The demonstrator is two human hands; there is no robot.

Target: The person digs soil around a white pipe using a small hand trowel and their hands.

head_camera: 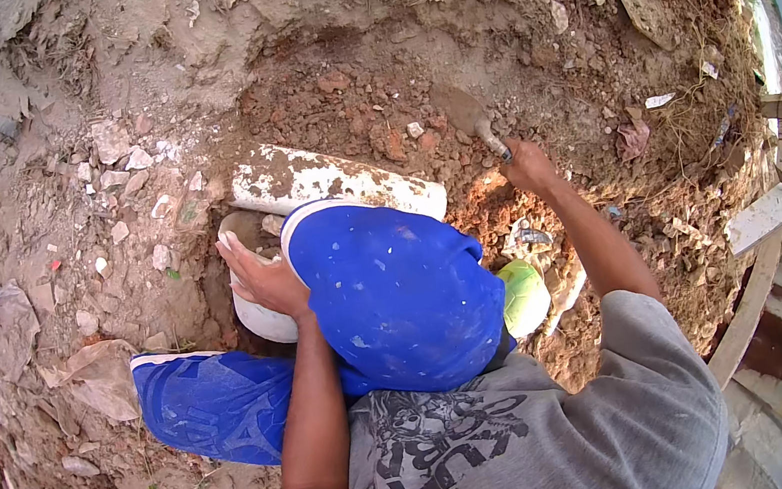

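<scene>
My right hand (528,165) grips the handle of a dirt-coated trowel (466,112), its blade against the loose reddish soil of a dug hollow. To the left of the trowel lies a white plastic pipe (343,176), smeared with mud and partly covered by my knee. My left hand (266,282), fingers extended, rests on a white, round-walled plastic piece (258,317) with soil and a stone inside its opening. The lower end of that piece is hidden behind my blue shorts (399,296).
Broken stones (111,146) and rubble lie left of the hollow. A crumpled plastic sheet (100,379) is near my left leg. Beside my other knee sits a yellow-green rounded thing (526,296). Roots hang from the right bank; wooden boards (763,219) and stained sheeting (777,338) stand at far right.
</scene>
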